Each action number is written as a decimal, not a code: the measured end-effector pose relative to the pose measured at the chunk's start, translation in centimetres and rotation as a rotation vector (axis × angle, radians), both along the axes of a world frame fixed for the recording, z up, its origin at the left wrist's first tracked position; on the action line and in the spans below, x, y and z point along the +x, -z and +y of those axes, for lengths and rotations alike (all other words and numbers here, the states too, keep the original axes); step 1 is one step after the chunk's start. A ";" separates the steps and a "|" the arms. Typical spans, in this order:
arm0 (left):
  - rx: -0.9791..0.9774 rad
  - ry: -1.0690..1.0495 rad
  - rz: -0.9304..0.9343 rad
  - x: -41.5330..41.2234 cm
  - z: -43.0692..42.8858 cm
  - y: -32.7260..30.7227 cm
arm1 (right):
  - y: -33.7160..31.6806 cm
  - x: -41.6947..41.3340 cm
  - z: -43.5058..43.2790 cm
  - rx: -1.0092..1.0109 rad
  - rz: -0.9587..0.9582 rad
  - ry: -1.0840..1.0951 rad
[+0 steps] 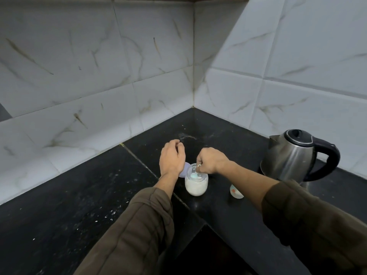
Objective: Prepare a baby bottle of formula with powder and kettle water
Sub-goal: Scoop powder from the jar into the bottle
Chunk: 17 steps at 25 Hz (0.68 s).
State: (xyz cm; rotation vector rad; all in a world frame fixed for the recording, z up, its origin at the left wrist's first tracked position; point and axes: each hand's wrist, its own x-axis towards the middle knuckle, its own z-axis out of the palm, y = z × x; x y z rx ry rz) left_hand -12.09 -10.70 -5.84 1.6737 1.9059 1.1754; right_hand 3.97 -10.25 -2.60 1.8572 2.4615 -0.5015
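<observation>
The right hand (pixel 210 162) has its grip clamped, fingers curled down round the thin handle of a pale blue plastic scoop (pixel 195 176). The scoop's bowl sits in the mouth of a clear round plastic jar (pixel 196 187).

The step in hand looks like drawing 1 measure of powder. To do it well, I judge the bowl should be pushed under the powder and lifted straight up through the middle of the mouth. It should then be levelled against the inner rim rather than shaken, and carried flat to the bottle. White specks already lie on the black stone tabletop (pixel 79 195).

The left hand (pixel 171 155) hovers just left of the jar, back uppermost and fingers curled away from view. I cannot tell whether its grip holds anything. It would serve better steadying the jar's wall. Under its wrist shows a pale lilac round lid (pixel 183 170) at the jar's rim, hinged or loose I cannot say.

The jar holds white powder well up its wall. A small clear baby bottle with an orange mark (pixel 236 192) stands near the jar on its right. The forearm hides its top, and its contents cannot be made out. Further right stands a stainless steel kettle with a black handle (pixel 292 155), its lid down and its water unseen.
</observation>
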 end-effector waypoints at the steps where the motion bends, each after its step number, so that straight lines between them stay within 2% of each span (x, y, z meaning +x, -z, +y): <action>1: -0.001 0.008 0.000 0.1 0.1 0.0 | 0.3 0.0 0.1 0.004 0.007 0.006; 7: 0.032 0.039 0.001 1.5 1.0 -0.4 | 0.1 2.5 0.7 0.056 0.155 0.148; 12: 0.093 0.196 0.060 5.1 0.9 -0.8 | -2.5 7.6 0.2 0.351 0.347 0.372; 15: 0.073 0.311 0.051 9.5 0.7 -1.6 | -3.9 12.3 -0.5 0.493 0.486 0.578; 17: 0.033 0.387 0.055 12.5 0.5 -2.2 | -4.5 16.0 -1.5 0.591 0.504 0.721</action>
